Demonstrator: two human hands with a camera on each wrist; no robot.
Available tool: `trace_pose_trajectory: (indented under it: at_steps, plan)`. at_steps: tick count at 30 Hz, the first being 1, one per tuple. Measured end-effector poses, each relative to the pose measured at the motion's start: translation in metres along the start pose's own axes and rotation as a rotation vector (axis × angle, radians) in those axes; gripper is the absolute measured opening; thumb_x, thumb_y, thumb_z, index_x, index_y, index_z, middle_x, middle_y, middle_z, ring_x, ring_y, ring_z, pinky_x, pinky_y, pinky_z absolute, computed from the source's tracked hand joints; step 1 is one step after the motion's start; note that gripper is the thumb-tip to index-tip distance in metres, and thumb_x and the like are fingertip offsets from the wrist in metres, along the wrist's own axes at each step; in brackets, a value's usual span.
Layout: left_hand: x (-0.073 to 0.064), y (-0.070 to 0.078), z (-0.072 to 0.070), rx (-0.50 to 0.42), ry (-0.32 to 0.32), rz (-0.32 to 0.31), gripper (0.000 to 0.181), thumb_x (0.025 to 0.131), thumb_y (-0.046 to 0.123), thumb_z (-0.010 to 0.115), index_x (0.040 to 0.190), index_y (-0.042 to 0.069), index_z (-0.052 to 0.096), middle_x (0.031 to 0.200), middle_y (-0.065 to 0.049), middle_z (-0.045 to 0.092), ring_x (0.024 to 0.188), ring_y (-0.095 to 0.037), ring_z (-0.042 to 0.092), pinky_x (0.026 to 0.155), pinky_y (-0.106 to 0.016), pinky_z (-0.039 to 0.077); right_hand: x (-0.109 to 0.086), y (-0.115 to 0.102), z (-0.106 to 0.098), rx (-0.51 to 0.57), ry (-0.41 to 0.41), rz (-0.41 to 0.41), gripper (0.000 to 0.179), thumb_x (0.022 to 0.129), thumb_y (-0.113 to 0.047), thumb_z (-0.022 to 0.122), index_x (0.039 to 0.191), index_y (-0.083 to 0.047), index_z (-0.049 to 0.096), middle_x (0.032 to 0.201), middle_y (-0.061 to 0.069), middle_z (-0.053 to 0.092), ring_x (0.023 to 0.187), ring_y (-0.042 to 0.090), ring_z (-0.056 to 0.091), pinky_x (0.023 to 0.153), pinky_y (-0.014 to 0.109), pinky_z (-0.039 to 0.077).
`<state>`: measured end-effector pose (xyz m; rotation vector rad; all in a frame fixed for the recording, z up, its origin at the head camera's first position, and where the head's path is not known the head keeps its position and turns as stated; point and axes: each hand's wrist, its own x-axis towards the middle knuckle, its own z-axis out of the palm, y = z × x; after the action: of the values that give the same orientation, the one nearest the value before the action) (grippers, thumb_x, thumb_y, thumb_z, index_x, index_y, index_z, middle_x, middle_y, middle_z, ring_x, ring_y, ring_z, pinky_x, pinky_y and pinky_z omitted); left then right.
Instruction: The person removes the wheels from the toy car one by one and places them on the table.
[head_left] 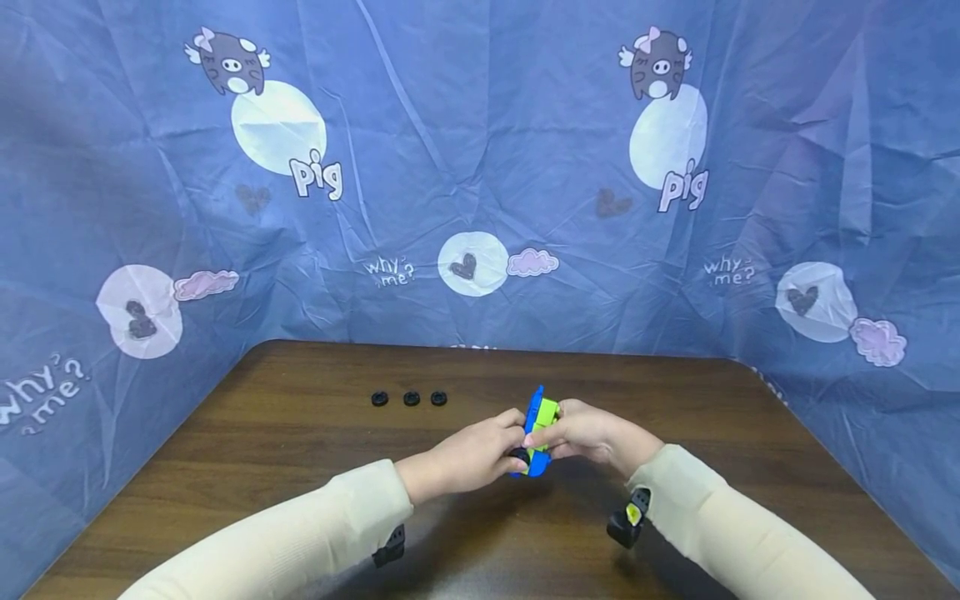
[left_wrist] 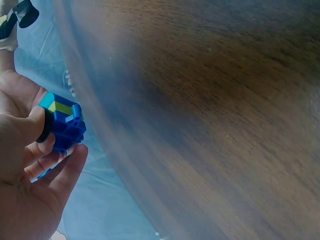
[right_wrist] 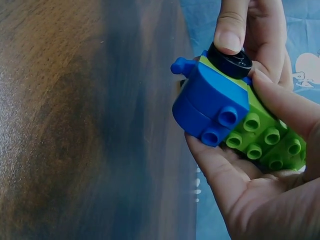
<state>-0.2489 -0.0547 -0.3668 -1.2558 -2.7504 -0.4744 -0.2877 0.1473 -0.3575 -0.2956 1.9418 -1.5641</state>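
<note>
Above the table, both hands hold a toy vehicle of building blocks (head_left: pixel 547 413), lime green and blue. My right hand (head_left: pixel 596 429) grips its green body (right_wrist: pixel 265 131), thumb along one side and fingers underneath. A rounded blue block (right_wrist: pixel 210 95) with studs sits at the end toward me. My left hand (head_left: pixel 472 452) pinches a small black wheel (right_wrist: pixel 230 61) at the vehicle's side, its thumb pressing the wheel's rim. In the left wrist view, the blue underside (left_wrist: pixel 67 130) shows beside the left fingers. The fingers hide much of the vehicle's far part.
Three loose black wheels, a left one (head_left: pixel 379 398), a middle one (head_left: pixel 411 398) and a right one (head_left: pixel 438 398), lie in a row toward the back of the brown wooden table (head_left: pixel 300 450). A blue printed cloth (head_left: pixel 480 125) hangs behind the table and along its sides.
</note>
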Motion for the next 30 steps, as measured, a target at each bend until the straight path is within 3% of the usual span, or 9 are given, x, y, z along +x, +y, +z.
trace_pose_trajectory:
  at_steps: [13,21,30]
  plan:
    - [-0.0009,0.0004,0.0005,-0.010,0.007,-0.013,0.019,0.095,0.029,0.061,0.104,0.012,0.064,0.122,0.000,0.053,0.088,-0.003,0.053,0.079,-0.015,0.048,0.0008,-0.0030,-0.0003,0.012,-0.020,0.025,0.025,0.090,-0.002,0.065,0.112,0.007,0.056,0.091,0.003,0.071,0.088,0.017,0.070,0.090,0.040,0.056]
    - [-0.0006,0.0011,0.0005,0.008,0.013,0.002,0.024,0.094,0.027,0.062,0.110,0.009,0.064,0.125,-0.002,0.053,0.096,-0.008,0.058,0.084,-0.019,0.051,-0.0011,-0.0051,0.0012,0.014,-0.012,0.034,0.022,0.090,-0.002,0.064,0.109,0.007,0.057,0.090,0.003,0.071,0.088,0.017,0.070,0.091,0.041,0.056]
    - [0.0006,0.0037,0.0002,0.045,-0.019,-0.022,0.021,0.095,0.029,0.060,0.108,0.013,0.063,0.124,0.000,0.052,0.093,-0.005,0.054,0.079,-0.017,0.050,-0.0028,-0.0041,0.0031,-0.005,-0.031,0.017,0.024,0.092,-0.001,0.061,0.112,0.010,0.056,0.091,0.003,0.069,0.087,0.015,0.067,0.089,0.036,0.056]
